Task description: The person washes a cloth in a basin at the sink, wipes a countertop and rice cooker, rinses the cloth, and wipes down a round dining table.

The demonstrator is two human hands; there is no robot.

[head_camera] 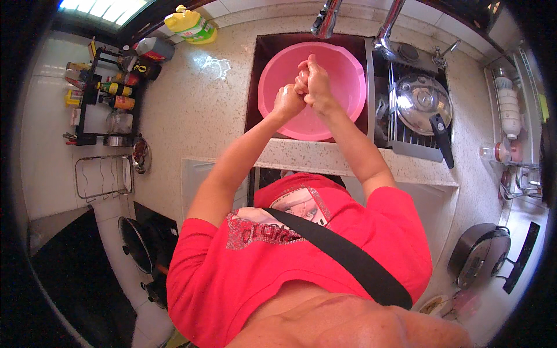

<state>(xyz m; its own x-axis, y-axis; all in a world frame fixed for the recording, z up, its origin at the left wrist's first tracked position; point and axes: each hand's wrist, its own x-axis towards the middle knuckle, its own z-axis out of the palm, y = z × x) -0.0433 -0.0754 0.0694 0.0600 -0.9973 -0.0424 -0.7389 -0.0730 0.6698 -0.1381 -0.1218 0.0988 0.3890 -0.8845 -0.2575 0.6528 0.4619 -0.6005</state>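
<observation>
My left hand and my right hand press together above a round pink plastic basin. Both look wet, with curled fingers meeting each other. The right thumb points away from me. No object shows between the hands, but the palms are hidden, so I cannot tell whether something small is inside. The basin sits in the left bowl of a dark sink, and its inside shows pink around my wrists.
Metal faucets hang over the sink's far edge. On the right bowl's rack lies a pressure cooker lid, its black handle jutting towards me. A yellow detergent jug stands far left. Bottles fill a black rack. A rice cooker stands right.
</observation>
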